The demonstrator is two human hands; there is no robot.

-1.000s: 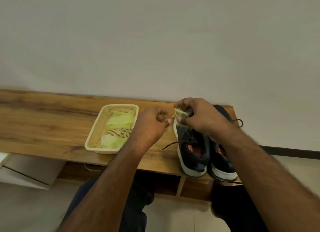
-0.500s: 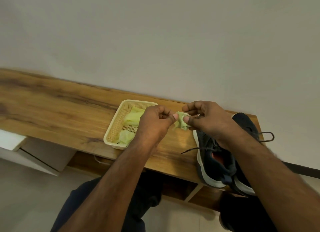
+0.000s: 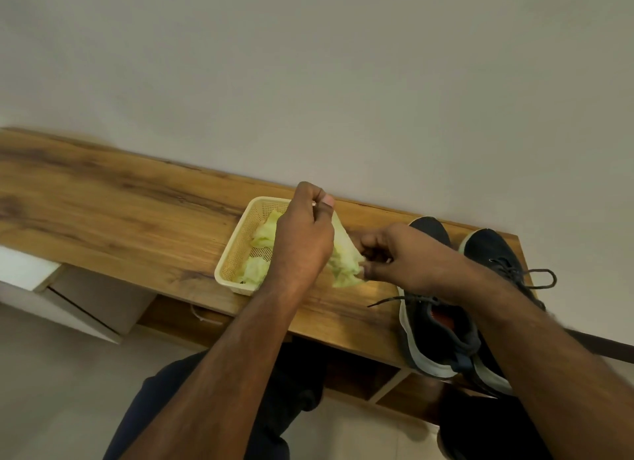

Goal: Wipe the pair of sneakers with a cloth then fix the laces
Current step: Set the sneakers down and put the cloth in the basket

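A pale green cloth point(image 3: 344, 259) is stretched between both hands above the wooden bench. My left hand point(image 3: 303, 235) pinches its upper corner over the basket's right side. My right hand point(image 3: 394, 253) pinches the cloth's lower right edge. Two dark navy sneakers with white soles stand side by side at the bench's right end: the left sneaker point(image 3: 435, 336) and the right sneaker point(image 3: 494, 257). Their dark laces point(image 3: 398, 300) lie loose, one end trailing left on the bench, another looping to the right. My right forearm covers part of both shoes.
A cream plastic basket point(image 3: 236, 250) with more green cloths point(image 3: 262, 235) sits on the wooden bench point(image 3: 120, 212) against a plain wall. A white drawer unit point(image 3: 68, 301) is below left. My knees are under the bench's front edge.
The hands have pulled apart and spread the bunched cloth open, the left hand rising over the basket. The camera view has swung left, so the shoes sit further right.
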